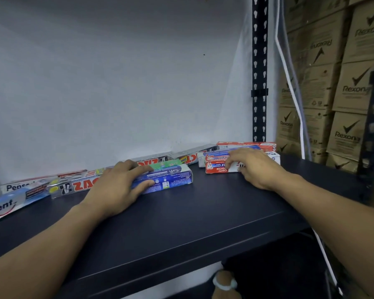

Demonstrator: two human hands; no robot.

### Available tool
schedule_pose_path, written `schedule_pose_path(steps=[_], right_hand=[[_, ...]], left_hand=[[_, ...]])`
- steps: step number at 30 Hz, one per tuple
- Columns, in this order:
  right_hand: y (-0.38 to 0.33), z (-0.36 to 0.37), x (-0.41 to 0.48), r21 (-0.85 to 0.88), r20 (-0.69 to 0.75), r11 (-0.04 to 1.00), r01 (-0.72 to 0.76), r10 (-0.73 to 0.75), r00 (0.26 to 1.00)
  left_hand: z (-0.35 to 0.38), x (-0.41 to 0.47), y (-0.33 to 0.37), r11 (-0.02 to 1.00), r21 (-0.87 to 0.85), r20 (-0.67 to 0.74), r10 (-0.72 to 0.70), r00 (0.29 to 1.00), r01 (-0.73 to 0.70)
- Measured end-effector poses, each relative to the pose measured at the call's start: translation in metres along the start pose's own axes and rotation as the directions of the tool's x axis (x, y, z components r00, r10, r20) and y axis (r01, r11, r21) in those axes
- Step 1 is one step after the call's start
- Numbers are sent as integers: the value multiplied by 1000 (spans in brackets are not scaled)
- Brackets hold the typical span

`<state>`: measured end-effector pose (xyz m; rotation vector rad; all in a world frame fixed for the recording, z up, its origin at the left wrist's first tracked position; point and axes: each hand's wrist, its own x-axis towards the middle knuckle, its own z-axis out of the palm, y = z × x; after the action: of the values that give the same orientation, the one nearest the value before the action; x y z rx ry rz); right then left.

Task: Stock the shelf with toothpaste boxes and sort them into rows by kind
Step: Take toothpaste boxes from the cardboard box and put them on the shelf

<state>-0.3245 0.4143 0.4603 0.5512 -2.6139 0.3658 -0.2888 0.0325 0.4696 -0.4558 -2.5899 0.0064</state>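
Now, mid-frame, left hand (117, 184) gripped the blue cardboard toothpaste box (168, 181); right hand (254, 168) clutched the red cardboard toothpaste box (219, 168)

Dark shelf (203, 212) — toothpaste boxes (166, 180) along back

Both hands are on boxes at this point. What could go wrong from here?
The right hand grips the stacked red boxes; sliding them could spill the upper ones.
The left hand holds the blue box, with a green box close behind it; pushing back may shove that into the skewed silver boxes, mixing kinds.
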Motion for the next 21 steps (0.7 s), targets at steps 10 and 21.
schedule_pose_path(steps=[10,21], right_hand=[[-28,-16,-25,-113,50,992,-55,60,997],[-100,-26,-102,-63,117,993,-95,102,988]], left_hand=[[-13,-24,17,999,0,-13,-46,999,46],[-41,-86,65,966,-155,64,-199,978,207]])
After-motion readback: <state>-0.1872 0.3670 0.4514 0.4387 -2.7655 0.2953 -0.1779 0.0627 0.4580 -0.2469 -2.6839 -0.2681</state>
